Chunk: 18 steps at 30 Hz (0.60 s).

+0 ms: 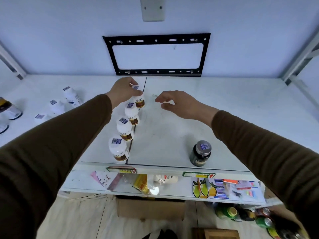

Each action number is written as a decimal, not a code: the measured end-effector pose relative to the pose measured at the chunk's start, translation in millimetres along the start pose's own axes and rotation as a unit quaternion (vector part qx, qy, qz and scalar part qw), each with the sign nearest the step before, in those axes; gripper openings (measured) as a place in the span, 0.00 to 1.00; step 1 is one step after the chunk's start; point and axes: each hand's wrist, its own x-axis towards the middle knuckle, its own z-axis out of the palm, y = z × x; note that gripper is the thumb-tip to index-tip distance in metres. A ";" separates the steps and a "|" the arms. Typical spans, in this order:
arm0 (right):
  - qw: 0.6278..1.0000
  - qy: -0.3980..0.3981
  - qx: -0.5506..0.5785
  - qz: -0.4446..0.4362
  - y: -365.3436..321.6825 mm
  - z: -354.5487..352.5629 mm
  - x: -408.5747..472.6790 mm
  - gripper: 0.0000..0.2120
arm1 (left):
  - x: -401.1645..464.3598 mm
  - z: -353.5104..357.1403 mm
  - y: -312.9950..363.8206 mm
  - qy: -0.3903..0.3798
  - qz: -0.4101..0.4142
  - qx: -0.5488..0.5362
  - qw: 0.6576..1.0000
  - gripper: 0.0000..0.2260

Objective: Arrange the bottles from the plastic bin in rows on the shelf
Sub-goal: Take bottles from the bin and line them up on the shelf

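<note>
On the white shelf [172, 121] a row of white bottles with brown labels runs front to back along the middle seam; the front one [118, 149] stands near the shelf edge. My left hand [123, 92] grips the cap of the rearmost white bottle [139, 100], which stands on the shelf. My right hand [177, 103] hovers just right of it, fingers curled apart and holding nothing. A dark bottle with a grey cap [200, 153] stands alone at the front right. The plastic bin is out of view.
More white bottles [71, 96] and a dark-labelled jar [10, 108] stand at the shelf's left. A black metal bracket [156, 55] hangs on the back wall. A lower shelf [172, 183] holds packets and stationery; a cardboard box [150, 209] and drink cans [241, 214] sit below.
</note>
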 end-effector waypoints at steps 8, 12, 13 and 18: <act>1.000 -0.009 0.010 0.015 11.0 0.5 7.4 0.11 | 7.3 4.7 -16.4 -0.015 -0.039 -0.012 0.999 0.19; 1.000 -0.010 0.011 0.011 8.2 -1.7 8.1 0.11 | 9.8 4.0 -18.4 -0.021 -0.044 -0.017 0.999 0.19; 1.000 -0.011 0.010 0.010 7.3 -1.7 8.0 0.11 | 10.3 4.4 -18.3 -0.022 -0.043 -0.016 0.999 0.20; 1.000 -0.018 0.007 0.010 6.0 -2.3 6.7 0.11 | 8.1 3.9 -16.1 -0.048 -0.060 -0.015 0.997 0.24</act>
